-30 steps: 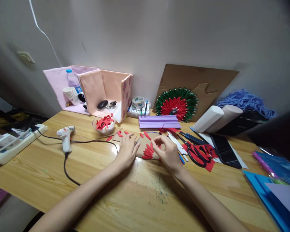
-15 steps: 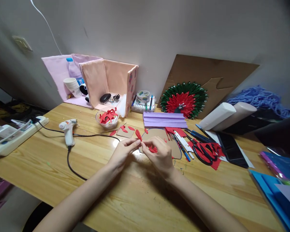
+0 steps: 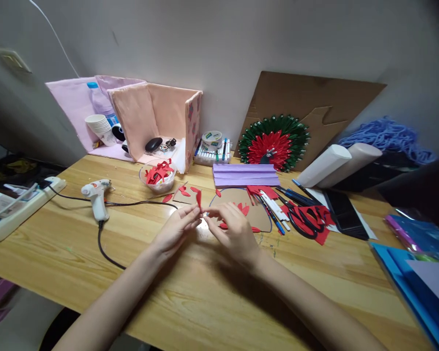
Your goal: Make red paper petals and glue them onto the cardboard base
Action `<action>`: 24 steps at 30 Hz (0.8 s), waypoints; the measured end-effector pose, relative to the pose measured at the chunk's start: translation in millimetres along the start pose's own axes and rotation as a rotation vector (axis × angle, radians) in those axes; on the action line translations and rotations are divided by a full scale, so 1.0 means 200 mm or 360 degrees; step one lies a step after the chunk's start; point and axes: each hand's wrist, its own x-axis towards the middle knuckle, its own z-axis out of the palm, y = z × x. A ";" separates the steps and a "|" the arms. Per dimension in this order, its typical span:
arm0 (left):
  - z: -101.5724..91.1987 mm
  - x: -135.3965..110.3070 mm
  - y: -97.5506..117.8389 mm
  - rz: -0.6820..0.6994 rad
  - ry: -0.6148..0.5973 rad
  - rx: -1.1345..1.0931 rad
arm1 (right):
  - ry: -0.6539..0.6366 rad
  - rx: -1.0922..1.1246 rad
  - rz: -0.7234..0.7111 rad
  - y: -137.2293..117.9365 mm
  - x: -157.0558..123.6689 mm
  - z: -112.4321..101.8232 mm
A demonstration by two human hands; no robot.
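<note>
"What do you count from there?"
"Left hand, right hand: two. One held petal."
"And cardboard pieces?"
"Three I can make out: one big sheet, one outlined board, one small scrap."
"Tools?"
"One glue gun."
"Rolls, bowls?"
"Two thick rolls, one bowl."
"Cups?"
"One stack; too small to count singly."

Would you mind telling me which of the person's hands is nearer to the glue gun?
The left hand: it is to the right of the glue gun, pinching a red petal. The right hand is farther right, beyond the left.
</note>
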 end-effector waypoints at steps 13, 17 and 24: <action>-0.64 -0.51 0.22 0.0725 0.0828 -0.0290 | -0.0671 0.0423 0.0671 -0.33 0.27 0.91; -0.75 -0.57 0.24 0.0874 0.0915 -0.0388 | -0.0562 0.0233 0.0745 -0.47 0.40 1.15; -0.74 -0.58 0.31 0.0907 0.0870 -0.0410 | -0.0472 0.0165 0.0802 -0.56 0.54 1.37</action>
